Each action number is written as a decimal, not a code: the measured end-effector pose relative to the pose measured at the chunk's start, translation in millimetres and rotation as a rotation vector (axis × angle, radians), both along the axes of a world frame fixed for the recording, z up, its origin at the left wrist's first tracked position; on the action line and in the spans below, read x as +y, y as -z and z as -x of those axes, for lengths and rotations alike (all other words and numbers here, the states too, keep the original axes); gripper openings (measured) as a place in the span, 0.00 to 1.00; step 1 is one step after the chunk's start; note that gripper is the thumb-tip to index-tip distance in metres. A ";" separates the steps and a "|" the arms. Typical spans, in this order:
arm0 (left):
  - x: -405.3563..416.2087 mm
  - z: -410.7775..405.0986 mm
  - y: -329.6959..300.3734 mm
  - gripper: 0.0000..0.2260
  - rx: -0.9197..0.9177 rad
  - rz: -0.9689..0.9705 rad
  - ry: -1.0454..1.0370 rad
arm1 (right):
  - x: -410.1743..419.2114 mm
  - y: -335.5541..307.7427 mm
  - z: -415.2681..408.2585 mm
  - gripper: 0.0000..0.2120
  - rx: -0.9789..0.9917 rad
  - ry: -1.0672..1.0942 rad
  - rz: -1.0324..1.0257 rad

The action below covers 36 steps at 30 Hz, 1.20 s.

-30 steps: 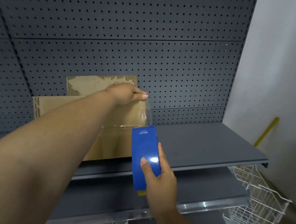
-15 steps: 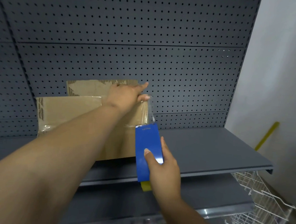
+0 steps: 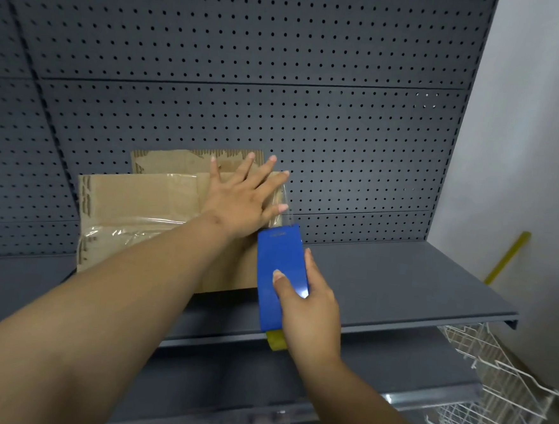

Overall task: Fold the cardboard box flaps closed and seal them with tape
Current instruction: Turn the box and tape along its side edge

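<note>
Cardboard box (image 3: 146, 209) sits on the grey shelf (image 3: 382, 278) against the pegboard (image 3: 282, 63). Left hand (image 3: 239, 205) lies flat on its right end, fingers spread, likely to press down the clear tape (image 3: 283, 205). Just below-right of it, right hand (image 3: 307, 310) has its grip clamped around the blue tape dispenser (image 3: 279, 268), keeping the strip taut at the box's corner.

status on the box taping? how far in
Done: the near flaps of the cardboard box are folded shut, with clear tape across the front. In hand: left hand presses flat on top with spread fingers, right hand grips the blue tape dispenser, whose strip runs to the box's right corner. Left: cut that strip. One flap stands up behind.
</note>
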<state>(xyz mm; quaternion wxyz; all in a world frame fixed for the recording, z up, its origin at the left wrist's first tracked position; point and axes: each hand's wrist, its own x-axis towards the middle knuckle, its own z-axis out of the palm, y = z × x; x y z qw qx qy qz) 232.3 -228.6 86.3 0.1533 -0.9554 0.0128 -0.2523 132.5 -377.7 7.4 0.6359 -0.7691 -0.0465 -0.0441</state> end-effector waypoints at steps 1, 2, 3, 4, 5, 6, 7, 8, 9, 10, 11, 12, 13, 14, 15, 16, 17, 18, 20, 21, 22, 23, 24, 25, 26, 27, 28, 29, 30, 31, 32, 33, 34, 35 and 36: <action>1.0 -0.9 -1.0 0.28 0.012 -0.005 -0.012 | -0.5 -0.2 -0.4 0.29 0.001 -0.004 0.003; 1.3 -2.2 -1.8 0.29 0.023 -0.005 -0.018 | -1.2 -0.6 -0.7 0.29 0.003 -0.008 0.002; 1.2 -3.5 -2.7 0.29 0.031 -0.002 -0.023 | -2.4 -1.2 -0.8 0.29 0.002 -0.011 0.000; 1.1 -4.6 -3.5 0.28 0.038 0.003 -0.026 | -3.3 -1.6 -1.1 0.29 0.001 -0.015 -0.003; 1.1 -5.9 -4.4 0.28 0.044 0.009 -0.027 | -4.3 -1.8 -1.5 0.29 -0.003 -0.020 -0.004; 1.3 -7.1 -4.9 0.28 0.050 0.014 -0.025 | -5.1 -1.5 -1.9 0.29 -0.005 -0.023 -0.002; 1.4 -7.9 -5.0 0.28 0.053 0.016 -0.022 | -6.0 -1.0 -1.8 0.28 -0.009 -0.028 0.000; 1.4 -8.3 -5.0 0.27 0.054 0.016 -0.020 | -6.5 0.1 -1.5 0.28 -0.010 -0.031 -0.001; 1.5 -8.7 -5.0 0.27 0.055 0.013 -0.019 | -7.1 1.1 -0.8 0.28 -0.011 -0.033 -0.004; 1.4 -8.9 -5.0 0.27 0.057 0.012 -0.019 | -7.8 2.1 -0.4 0.28 -0.011 -0.034 -0.009; 1.1 -9.2 -4.9 0.27 0.060 0.010 -0.020 | -8.5 3.0 -0.1 0.28 -0.009 -0.036 -0.014; 0.9 -9.5 -4.8 0.27 0.061 0.008 -0.019 | -9.3 3.1 0.1 0.27 -0.005 -0.039 -0.021; 0.6 -9.8 -4.9 0.28 0.056 0.003 -0.016 | -10.1 2.6 -0.1 0.27 0.000 -0.043 -0.027; 0.5 -10.1 -4.8 0.28 0.044 -0.013 -0.009 | -10.8 1.9 -0.7 0.27 0.003 -0.047 -0.033; 0.7 -10.3 -4.5 0.28 0.025 -0.045 0.000 | -11.5 1.0 -1.2 0.27 0.003 -0.050 -0.038; 1.5 -10.6 -4.2 0.28 0.002 -0.092 0.013 | -12.2 0.3 -1.5 0.27 0.000 -0.054 -0.038; 2.8 -11.2 -3.9 0.29 -0.016 -0.142 0.031 | -12.6 -0.3 -1.7 0.27 -0.003 -0.058 -0.034; 4.3 -11.7 -3.8 0.30 -0.022 -0.180 0.056 | -12.8 -0.8 -1.7 0.27 -0.002 -0.059 -0.032; 6.9 -12.7 -5.0 0.31 0.001 -0.197 0.116 | -13.0 -1.9 -2.1 0.27 0.002 -0.056 -0.042; 7.9 -13.5 -5.7 0.29 0.017 -0.194 0.146 | -12.9 -2.8 -2.5 0.27 0.001 -0.054 -0.047; 9.0 -14.2 -6.4 0.28 0.031 -0.195 0.172 | -12.6 -3.9 -3.1 0.27 0.000 -0.050 -0.049; 9.9 -14.3 -7.4 0.27 0.041 -0.203 0.192 | -11.9 -4.9 -4.0 0.27 -0.003 -0.046 -0.051; 10.9 -13.9 -8.2 0.26 0.046 -0.217 0.207 | -11.0 -5.8 -4.9 0.27 -0.006 -0.043 -0.055; 12.2 -13.5 -8.8 0.26 0.049 -0.232 0.220 | -10.0 -6.6 -5.6 0.27 -0.006 -0.040 -0.056; 13.3 -13.1 -9.6 0.26 0.055 -0.242 0.230 | -8.8 -7.2 -5.9 0.27 -0.005 -0.038 -0.056; 14.5 -13.0 -10.3 0.24 0.060 -0.242 0.238 | -7.6 -7.9 -5.9 0.27 -0.003 -0.035 -0.054; 15.4 -13.1 -11.1 0.23 0.063 -0.235 0.245 | -6.3 -8.4 -6.2 0.27 -0.003 -0.032 -0.052; 15.8 -13.5 -12.0 0.21 0.063 -0.226 0.249 | -5.1 -8.8 -6.6 0.28 -0.005 -0.029 -0.049; 15.6 -14.3 -12.6 0.20 0.061 -0.217 0.251 | -3.9 -9.3 -7.2 0.28 -0.009 -0.025 -0.045; 15.3 -15.4 -12.8 0.20 0.056 -0.210 0.252 | -3.1 -10.0 -8.0 0.28 -0.015 -0.021 -0.040; 15.3 -16.5 -12.6 0.20 0.046 -0.205 0.256 | -2.1 -10.4 -9.1 0.27 -0.020 -0.019 -0.036; 15.8 -17.7 -12.3 0.21 0.029 -0.203 0.267 | -1.1 -10.9 -10.0 0.27 -0.024 -0.018 -0.032; 17.0 -18.9 -11.7 0.22 0.006 -0.207 0.287 | -0.1 -10.8 -10.9 0.27 -0.027 -0.020 -0.028; 18.3 -20.8 -10.9 0.22 -0.023 -0.220 0.315 | 0.9 -10.3 -11.5 0.28 -0.029 -0.022 -0.022; 19.4 -22.8 -10.0 0.22 -0.054 -0.246 0.350 | 1.6 -9.7 -11.8 0.29 -0.031 -0.021 -0.018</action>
